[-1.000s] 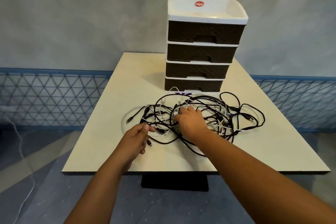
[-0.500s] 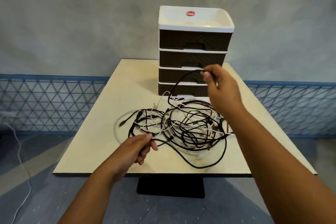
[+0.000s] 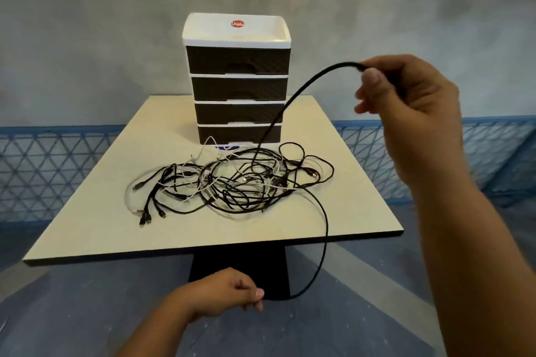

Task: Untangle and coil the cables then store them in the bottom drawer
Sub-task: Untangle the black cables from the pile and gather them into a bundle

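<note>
A tangle of black and white cables lies on the beige table, in front of a drawer unit with four dark drawers, all shut. The bottom drawer sits just behind the pile. My right hand is raised at the right, pinching one black cable that arcs down into the pile. My left hand is low, in front of the table's near edge, pinching the other stretch of that cable, which runs off the table.
The table stands on a dark pedestal over a grey floor. A blue lattice fence runs behind it below a grey wall. A white tray top with a red sticker caps the drawer unit.
My right hand rose up and to the right, drawing the black cable out of the pile. My left hand pulled back off the table toward me with the cable's other stretch.
</note>
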`<action>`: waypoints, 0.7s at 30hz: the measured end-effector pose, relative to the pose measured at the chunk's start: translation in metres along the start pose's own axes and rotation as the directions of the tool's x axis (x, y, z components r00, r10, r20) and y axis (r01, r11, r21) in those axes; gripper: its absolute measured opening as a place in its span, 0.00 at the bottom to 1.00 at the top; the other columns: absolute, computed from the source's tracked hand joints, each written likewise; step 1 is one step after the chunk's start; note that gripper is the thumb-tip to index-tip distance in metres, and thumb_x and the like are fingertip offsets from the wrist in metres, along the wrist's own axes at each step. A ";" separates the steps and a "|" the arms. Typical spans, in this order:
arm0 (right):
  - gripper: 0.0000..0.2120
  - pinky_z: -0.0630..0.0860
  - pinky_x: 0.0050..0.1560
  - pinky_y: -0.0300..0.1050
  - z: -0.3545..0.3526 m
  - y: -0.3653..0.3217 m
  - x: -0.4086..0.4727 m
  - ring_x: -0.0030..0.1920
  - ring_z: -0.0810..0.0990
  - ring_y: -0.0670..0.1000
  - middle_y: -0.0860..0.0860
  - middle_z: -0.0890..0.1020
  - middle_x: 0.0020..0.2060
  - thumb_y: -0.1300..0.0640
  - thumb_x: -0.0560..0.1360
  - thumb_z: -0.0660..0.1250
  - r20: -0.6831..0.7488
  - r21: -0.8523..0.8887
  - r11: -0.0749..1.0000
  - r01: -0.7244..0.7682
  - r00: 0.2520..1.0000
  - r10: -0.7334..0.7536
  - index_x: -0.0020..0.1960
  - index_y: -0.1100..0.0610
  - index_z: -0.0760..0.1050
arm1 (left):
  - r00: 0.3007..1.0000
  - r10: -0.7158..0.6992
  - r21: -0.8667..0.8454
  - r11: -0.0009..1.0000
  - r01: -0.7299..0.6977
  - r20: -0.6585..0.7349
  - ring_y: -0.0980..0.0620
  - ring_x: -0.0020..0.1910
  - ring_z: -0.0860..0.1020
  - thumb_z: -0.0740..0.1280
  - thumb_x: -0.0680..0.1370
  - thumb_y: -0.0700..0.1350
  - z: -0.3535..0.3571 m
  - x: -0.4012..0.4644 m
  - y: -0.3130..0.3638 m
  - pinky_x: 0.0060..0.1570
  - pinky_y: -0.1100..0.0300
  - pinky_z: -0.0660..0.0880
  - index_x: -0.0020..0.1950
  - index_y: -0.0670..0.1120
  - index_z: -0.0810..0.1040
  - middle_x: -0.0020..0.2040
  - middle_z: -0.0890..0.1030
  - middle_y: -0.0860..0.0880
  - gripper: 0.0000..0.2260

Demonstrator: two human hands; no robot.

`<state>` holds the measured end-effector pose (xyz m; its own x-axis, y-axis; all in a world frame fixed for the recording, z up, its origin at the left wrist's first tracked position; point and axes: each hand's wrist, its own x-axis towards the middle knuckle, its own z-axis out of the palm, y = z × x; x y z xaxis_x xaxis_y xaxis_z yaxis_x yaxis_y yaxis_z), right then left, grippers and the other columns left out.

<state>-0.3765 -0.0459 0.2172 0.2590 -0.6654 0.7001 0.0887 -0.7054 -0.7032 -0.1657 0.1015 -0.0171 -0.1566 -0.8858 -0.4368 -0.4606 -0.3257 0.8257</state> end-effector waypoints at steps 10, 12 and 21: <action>0.02 0.74 0.34 0.39 -0.028 -0.004 -0.054 0.32 0.77 0.49 0.52 0.80 0.31 0.61 0.70 0.73 0.169 0.393 0.858 -0.330 0.943 0.285 0.41 0.57 0.80 | 0.490 0.147 0.106 0.988 -0.111 -0.859 0.54 0.49 0.78 0.62 0.81 0.45 0.028 0.007 0.034 0.48 0.59 0.73 0.43 0.57 0.76 0.48 0.80 0.52 0.10; 0.03 0.73 0.33 0.38 -0.031 -0.008 -0.059 0.31 0.76 0.49 0.52 0.79 0.30 0.58 0.68 0.73 0.232 0.431 0.830 -0.355 0.932 0.278 0.40 0.57 0.80 | 0.343 0.189 0.094 0.957 -0.274 -0.920 0.59 0.49 0.77 0.58 0.83 0.48 0.023 -0.016 0.081 0.47 0.64 0.71 0.46 0.55 0.77 0.48 0.80 0.53 0.10; 0.05 0.73 0.38 0.41 -0.004 0.011 -0.078 0.34 0.76 0.49 0.54 0.79 0.33 0.54 0.72 0.74 0.382 0.272 0.846 -0.458 0.858 0.342 0.40 0.54 0.81 | 0.757 0.268 -0.241 0.839 -0.487 -0.596 0.54 0.34 0.68 0.57 0.77 0.62 0.046 -0.053 0.186 0.40 0.58 0.68 0.44 0.52 0.83 0.37 0.75 0.51 0.20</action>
<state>-0.3994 -0.0031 0.1552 0.6205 -0.7189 0.3134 0.2182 -0.2256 -0.9495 -0.2830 0.1031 0.1435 0.2784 -0.9549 0.1034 -0.0994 0.0784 0.9920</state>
